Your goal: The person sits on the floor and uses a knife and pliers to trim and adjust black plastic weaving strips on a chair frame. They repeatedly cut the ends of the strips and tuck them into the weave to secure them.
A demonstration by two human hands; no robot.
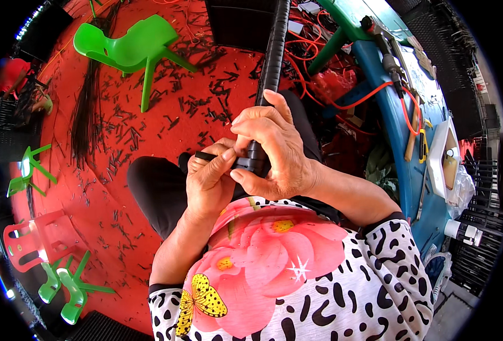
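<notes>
A long black wrapped bar (272, 62), ridged by a strip wound around it, runs from the top of the view down to my lap. My right hand (285, 150) is curled around its near end, with the thumb below and the forefinger raised. On the left side of that end, my left hand (210, 179) pinches a flat black strip (206, 156) between thumb and fingers. The strip's short end sticks out to the left; where it meets the bar is partly hidden by the fingers.
Black scraps litter the red floor (149, 128) beside a bundle of long black strands (86, 113). A green chair (132, 45) stands ahead left, a red chair (41, 241) at left. On the right, a blue table (388, 108) bears a power tool (392, 65), a yellow-handled cutter (423, 145) and a white tray (438, 159).
</notes>
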